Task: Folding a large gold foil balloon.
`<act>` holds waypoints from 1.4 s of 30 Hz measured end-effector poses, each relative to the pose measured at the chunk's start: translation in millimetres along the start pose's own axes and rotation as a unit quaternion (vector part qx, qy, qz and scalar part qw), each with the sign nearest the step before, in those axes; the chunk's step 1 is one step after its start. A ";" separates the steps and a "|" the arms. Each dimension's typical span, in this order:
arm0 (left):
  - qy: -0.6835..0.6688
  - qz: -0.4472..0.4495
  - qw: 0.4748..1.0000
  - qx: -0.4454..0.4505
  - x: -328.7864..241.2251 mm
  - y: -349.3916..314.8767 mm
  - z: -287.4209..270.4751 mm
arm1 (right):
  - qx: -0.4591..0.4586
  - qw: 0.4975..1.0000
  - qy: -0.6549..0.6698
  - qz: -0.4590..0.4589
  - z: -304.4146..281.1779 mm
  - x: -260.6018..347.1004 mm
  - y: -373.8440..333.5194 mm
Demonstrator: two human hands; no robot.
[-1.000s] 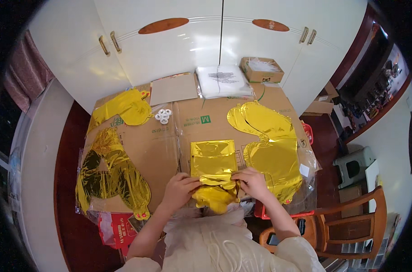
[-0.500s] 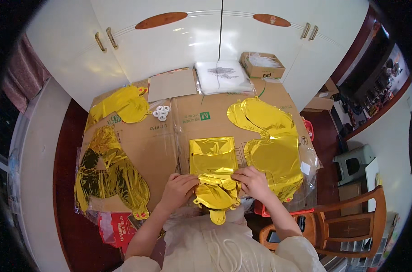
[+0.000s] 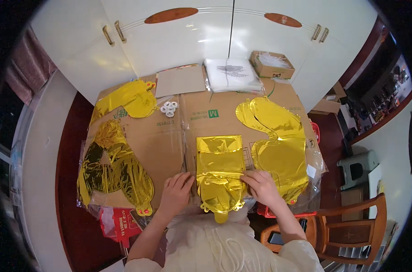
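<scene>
In front of me lies a gold foil balloon (image 3: 220, 158), uninflated and folded into a flat rectangle at its far part. Its near end is crumpled, with small tabs and a rounded tip hanging toward my body. My left hand (image 3: 175, 194) rests on the cardboard just beside the left edge of the foil, fingers stretched out and holding nothing. At the right edge, my right hand (image 3: 262, 187) has its thumb and fingers closed at the fold of the foil.
Flattened cardboard (image 3: 169, 140) covers the table. More flat gold balloons lie at the right (image 3: 278, 149), left (image 3: 117, 167) and far left (image 3: 133, 99). White tape rolls (image 3: 169, 109), a grey board (image 3: 181, 80), clear bags (image 3: 232, 75) and a small box (image 3: 272, 65) stand farther back. A wooden chair (image 3: 351, 231) is at right.
My left hand has come off the foil and moved slightly left and down onto the cardboard. My right hand stays at the right edge. The whole view has shifted a little.
</scene>
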State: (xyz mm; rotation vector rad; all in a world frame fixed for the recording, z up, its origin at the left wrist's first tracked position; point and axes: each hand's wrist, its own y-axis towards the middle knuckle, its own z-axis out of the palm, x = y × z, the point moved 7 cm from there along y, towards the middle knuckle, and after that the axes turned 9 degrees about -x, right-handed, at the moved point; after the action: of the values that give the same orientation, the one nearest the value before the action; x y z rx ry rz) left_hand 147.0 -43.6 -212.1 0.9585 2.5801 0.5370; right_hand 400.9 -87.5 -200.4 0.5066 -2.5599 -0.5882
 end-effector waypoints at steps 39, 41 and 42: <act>-0.012 -0.084 0.996 0.037 -37.8 -37.4 14.0 | 0.096 0.987 -0.023 -0.125 79.2 61.5 44.3; -0.008 -0.085 0.995 0.047 -39.3 -36.2 12.7 | 0.095 0.988 -0.017 -0.121 79.2 60.8 44.5; -0.009 -0.087 0.995 0.046 -39.0 -36.4 12.7 | 0.093 0.989 -0.013 -0.118 79.5 60.3 44.2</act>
State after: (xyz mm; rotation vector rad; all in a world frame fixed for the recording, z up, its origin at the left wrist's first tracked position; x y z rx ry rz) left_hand 160.5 -92.6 -232.9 0.7543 2.6585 0.3623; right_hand 299.9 -52.1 -221.5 0.8810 -2.6128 -0.4393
